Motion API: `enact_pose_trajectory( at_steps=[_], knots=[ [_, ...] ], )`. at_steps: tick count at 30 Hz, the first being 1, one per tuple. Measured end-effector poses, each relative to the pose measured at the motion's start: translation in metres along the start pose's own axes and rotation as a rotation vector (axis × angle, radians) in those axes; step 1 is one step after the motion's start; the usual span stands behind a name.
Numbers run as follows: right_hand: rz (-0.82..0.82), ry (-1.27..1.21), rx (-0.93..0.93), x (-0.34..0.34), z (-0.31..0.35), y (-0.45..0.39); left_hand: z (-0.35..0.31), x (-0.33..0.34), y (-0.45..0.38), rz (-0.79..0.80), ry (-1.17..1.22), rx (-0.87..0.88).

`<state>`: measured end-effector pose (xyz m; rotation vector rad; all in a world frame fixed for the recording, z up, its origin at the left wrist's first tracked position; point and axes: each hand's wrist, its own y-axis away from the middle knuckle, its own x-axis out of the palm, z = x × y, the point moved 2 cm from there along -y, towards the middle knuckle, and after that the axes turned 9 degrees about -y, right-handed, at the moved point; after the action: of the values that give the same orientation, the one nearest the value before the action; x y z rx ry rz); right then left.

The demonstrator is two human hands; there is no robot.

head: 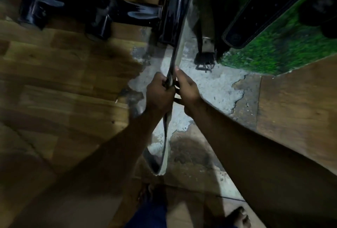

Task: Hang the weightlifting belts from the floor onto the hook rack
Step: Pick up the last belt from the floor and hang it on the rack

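A long weightlifting belt (179,45), dark on one face and pale on the other, runs edge-on through the middle of the view. My left hand (159,93) grips it from the left and my right hand (187,91) grips it from the right, close together at its middle. Its lower end (163,162) hangs down and curls above the floor. A second dark belt (203,18) with a metal buckle (205,62) lies on the bare concrete beside a green wall. No hook rack is in view.
Black metal machine frame legs (102,16) stand on the wood-pattern floor at the top left. A green grass-pattern wall (284,45) with a dark panel (259,12) fills the top right. My bare feet (238,216) are at the bottom, on cracked concrete (215,85).
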<state>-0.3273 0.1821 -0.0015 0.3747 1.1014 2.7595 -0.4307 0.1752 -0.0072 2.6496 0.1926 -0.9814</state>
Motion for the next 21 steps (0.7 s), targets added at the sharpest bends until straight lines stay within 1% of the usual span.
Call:
enact_pose_trajectory(
  at_steps=[3, 5, 7, 8, 10, 12, 14, 16, 18, 21],
  knots=[
    [-0.004, -0.018, 0.044, -0.004, 0.029, 0.033, -0.029, -0.017, 0.037, 0.046, 0.018, -0.045],
    [-0.042, -0.030, 0.058, -0.006, 0.046, 0.055, -0.034, -0.028, 0.060, 0.160, 0.162, -0.086],
    [-0.081, -0.017, 0.058, -0.008, 0.060, 0.073, -0.041, -0.044, 0.079, 0.236, 0.272, -0.048],
    [-0.098, -0.007, 0.052, -0.009, 0.065, 0.083, -0.047, -0.054, 0.085, 0.262, 0.289, -0.044],
    [-0.107, 0.004, 0.030, -0.007, 0.076, 0.101, -0.061, -0.075, 0.092, 0.238, 0.284, -0.078],
    [-0.112, -0.018, -0.003, -0.004, 0.089, 0.122, -0.080, -0.096, 0.094, 0.181, 0.302, -0.092],
    [-0.120, -0.054, -0.028, -0.002, 0.105, 0.146, -0.103, -0.117, 0.097, 0.115, 0.238, -0.023],
    [-0.132, -0.074, -0.042, -0.003, 0.120, 0.170, -0.124, -0.138, 0.096, 0.025, 0.106, 0.025],
    [-0.163, -0.095, -0.039, -0.003, 0.135, 0.195, -0.142, -0.161, 0.092, -0.052, -0.055, 0.016],
    [-0.186, -0.119, -0.063, -0.006, 0.162, 0.232, -0.183, -0.196, 0.096, -0.039, -0.237, -0.103]
  ],
)
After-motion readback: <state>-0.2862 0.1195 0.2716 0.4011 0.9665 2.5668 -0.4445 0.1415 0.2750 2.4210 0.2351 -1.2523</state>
